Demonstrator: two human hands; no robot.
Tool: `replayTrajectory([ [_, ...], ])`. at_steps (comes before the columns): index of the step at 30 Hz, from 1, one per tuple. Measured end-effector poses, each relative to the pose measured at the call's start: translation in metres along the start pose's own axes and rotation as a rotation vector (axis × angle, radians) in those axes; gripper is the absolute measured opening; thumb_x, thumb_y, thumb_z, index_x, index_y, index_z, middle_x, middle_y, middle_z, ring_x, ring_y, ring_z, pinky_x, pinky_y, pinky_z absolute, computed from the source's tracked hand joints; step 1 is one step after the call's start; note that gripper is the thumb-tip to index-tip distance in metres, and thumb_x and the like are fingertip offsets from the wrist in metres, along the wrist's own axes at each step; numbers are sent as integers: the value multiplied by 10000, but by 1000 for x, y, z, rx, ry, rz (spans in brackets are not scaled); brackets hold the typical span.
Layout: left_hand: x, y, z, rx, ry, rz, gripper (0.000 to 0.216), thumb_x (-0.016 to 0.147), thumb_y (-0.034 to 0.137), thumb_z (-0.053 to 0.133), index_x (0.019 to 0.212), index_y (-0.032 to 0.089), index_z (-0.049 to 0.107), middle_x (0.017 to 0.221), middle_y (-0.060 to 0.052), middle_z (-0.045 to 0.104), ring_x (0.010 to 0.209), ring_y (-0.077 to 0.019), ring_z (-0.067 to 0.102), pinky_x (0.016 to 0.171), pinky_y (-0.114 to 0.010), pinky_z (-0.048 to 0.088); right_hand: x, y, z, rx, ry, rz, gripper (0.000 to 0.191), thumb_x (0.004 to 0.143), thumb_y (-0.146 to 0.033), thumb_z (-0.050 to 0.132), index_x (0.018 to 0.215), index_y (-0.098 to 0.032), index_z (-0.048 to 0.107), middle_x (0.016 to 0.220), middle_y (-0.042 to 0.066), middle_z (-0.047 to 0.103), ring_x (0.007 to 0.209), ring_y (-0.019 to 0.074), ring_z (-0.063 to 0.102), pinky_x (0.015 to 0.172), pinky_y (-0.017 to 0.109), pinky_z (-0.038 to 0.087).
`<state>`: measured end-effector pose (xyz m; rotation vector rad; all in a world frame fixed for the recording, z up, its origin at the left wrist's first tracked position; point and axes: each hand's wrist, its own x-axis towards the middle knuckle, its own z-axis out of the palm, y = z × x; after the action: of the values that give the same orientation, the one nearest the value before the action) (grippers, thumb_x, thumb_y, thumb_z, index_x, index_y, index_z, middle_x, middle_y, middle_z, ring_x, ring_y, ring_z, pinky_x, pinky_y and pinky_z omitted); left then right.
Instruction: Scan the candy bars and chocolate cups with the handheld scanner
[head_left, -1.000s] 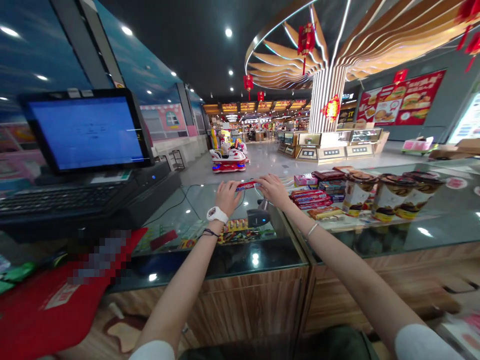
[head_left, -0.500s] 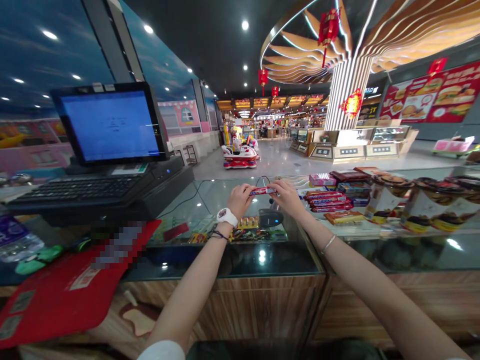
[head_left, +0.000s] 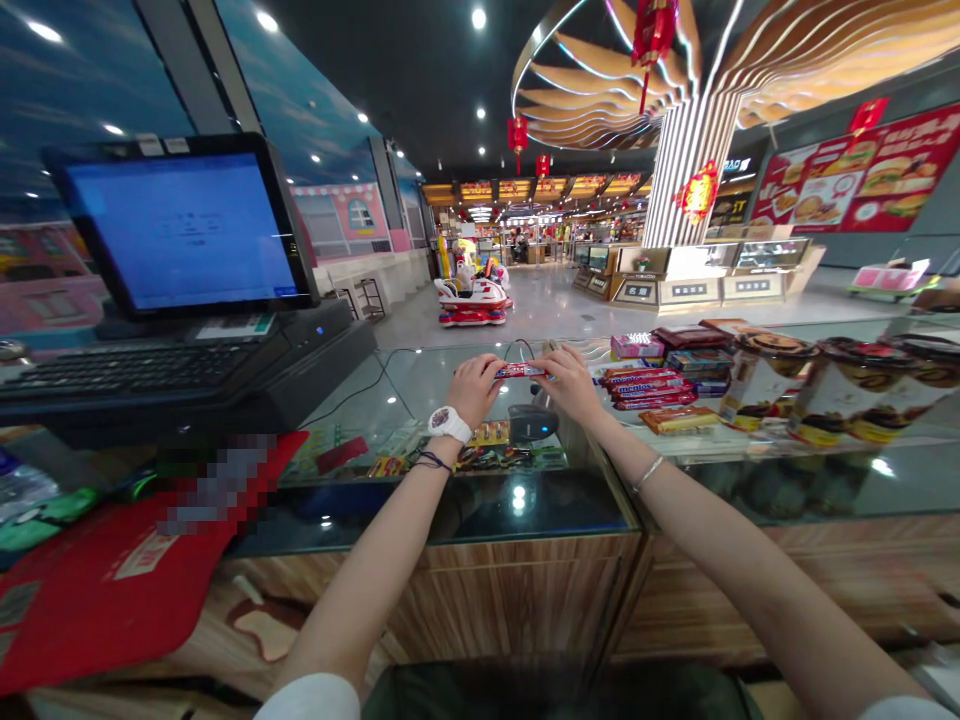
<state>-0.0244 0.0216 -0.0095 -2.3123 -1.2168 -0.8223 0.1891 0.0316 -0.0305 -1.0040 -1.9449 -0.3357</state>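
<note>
A red roll of Mentos candy [head_left: 519, 370] is held level between my two hands, above the glass counter [head_left: 420, 390]. My left hand [head_left: 475, 390], with a white watch on its wrist, is closed on the roll's left end. The right end is pinched by my right hand [head_left: 568, 383], which wears a bracelet on the wrist. Just below the roll sits a dark barcode scanner [head_left: 532, 424] with a small blue light. To the right, a stack of red Mentos rolls [head_left: 651, 387] lies on the counter.
On the left stand a monitor [head_left: 184, 230] and a keyboard [head_left: 112, 358] on a black base. A red sheet [head_left: 150, 590] hangs over the counter's front left edge. Lidded cups [head_left: 765, 378] and a yellow packet [head_left: 679, 420] are at right. A cable [head_left: 352, 402] crosses the glass.
The view has shifted slightly, so most things sit a little further left and higher. The candy roll has turned a little in my fingers; both hands still hold it.
</note>
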Motion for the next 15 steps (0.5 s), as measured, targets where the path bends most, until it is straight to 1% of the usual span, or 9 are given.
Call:
replayTrajectory([
  [2, 0, 2, -2, 15, -12, -6, 265, 955, 250, 502, 1195, 212, 610, 1205, -85, 634, 1133, -225, 573, 1003, -358, 427, 0, -2, 0, 6, -3, 5, 254, 953, -256, 523, 1128, -281, 706, 972, 44, 685, 1024, 228, 615, 1148, 476, 320],
  [5, 0, 3, -4, 34, -27, -13, 266, 963, 269, 494, 1199, 231, 610, 1198, -77, 646, 1129, -230, 574, 1008, -375, 417, -1, -3, 0, 20, 3, 19, 252, 946, -269, 530, 1141, -275, 690, 1018, 55, 683, 1052, 246, 602, 1127, 487, 339],
  [8, -1, 3, -3, 43, -36, -21, 259, 964, 264, 495, 1193, 235, 612, 1198, -71, 649, 1120, -228, 576, 1010, -373, 412, -2, -3, 1, 27, 15, 32, 221, 934, -298, 555, 1101, -257, 693, 1047, 70, 677, 1073, 264, 587, 1097, 490, 366],
  [12, -3, 2, 1, 43, -32, 2, 276, 961, 245, 497, 1214, 220, 603, 1238, -79, 631, 1138, -225, 570, 1012, -358, 415, -3, 0, 1, 21, 10, 34, 196, 939, -322, 554, 1031, -252, 712, 955, 65, 661, 1022, 254, 594, 1111, 496, 348],
  [15, -3, 2, 4, 51, -26, 23, 297, 962, 273, 504, 1241, 231, 596, 1241, -80, 630, 1124, -230, 573, 979, -363, 435, -3, 2, 2, 8, 24, 32, 199, 942, -345, 554, 1015, -264, 720, 907, 51, 650, 982, 244, 603, 1123, 503, 338],
])
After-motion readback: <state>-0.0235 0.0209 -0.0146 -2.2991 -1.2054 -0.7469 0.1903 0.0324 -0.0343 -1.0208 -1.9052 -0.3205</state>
